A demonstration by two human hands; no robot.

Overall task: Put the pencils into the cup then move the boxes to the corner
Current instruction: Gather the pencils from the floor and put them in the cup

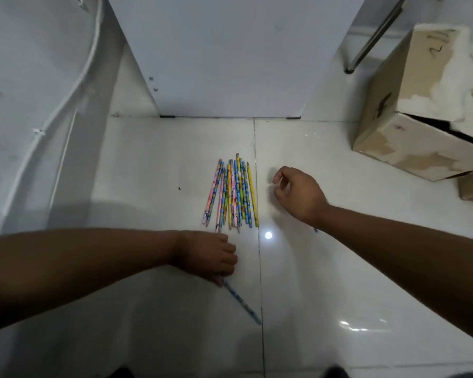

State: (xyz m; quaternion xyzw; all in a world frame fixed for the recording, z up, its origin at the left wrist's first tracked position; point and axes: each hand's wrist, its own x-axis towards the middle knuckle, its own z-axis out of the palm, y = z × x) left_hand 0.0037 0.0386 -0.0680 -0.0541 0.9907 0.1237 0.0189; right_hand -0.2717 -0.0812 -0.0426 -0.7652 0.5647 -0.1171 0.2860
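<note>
- The glossy white tiled floor [311, 282] carries everything, and a nudged pencil can roll freely on it.
- The torn brown cardboard box [410, 132] sits to your right, well apart from the pencils and not yet moved.
- No cup is in view, so you risk reaching for it blind.
- Your right hand [298, 192] hovers just beside the row, fingers loosely curled and seemingly empty; a blue speck under the wrist is unclear.
- Your left hand [210, 255] curls its fingers round one end of a single pencil.
- The row of colourful patterned pencils [231, 192] lies side by side on the floor; a hasty sweep could scatter them.
- The blue patterned pencil [242, 302], held at its end, could pivot and slip.
</note>
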